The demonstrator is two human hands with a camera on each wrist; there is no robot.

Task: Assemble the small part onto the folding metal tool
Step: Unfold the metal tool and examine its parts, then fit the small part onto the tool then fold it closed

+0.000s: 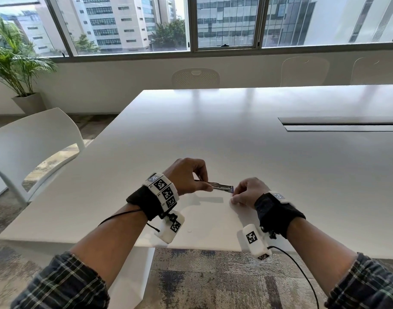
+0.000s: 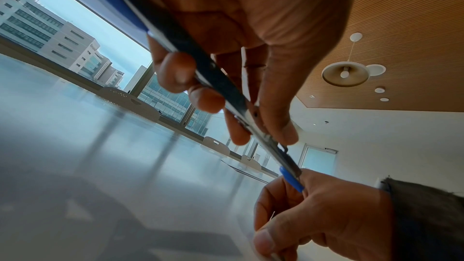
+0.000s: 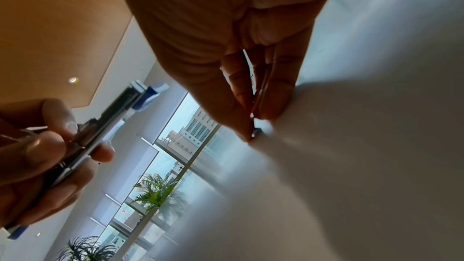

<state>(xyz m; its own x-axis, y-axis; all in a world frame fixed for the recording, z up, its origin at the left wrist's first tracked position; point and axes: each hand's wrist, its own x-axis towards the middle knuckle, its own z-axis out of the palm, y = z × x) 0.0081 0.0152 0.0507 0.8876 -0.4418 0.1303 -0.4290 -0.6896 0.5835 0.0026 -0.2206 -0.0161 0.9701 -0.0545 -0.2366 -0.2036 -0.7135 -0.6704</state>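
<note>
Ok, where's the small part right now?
In the right wrist view, the small part is pinched at the right hand fingertips, down at the white table, just right of the folding metal tool.

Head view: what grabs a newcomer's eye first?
The left hand holds a metal tool with a blue tip just above the near edge of the white table. Right beside it, the right hand pinches a small part against the tabletop.
</note>
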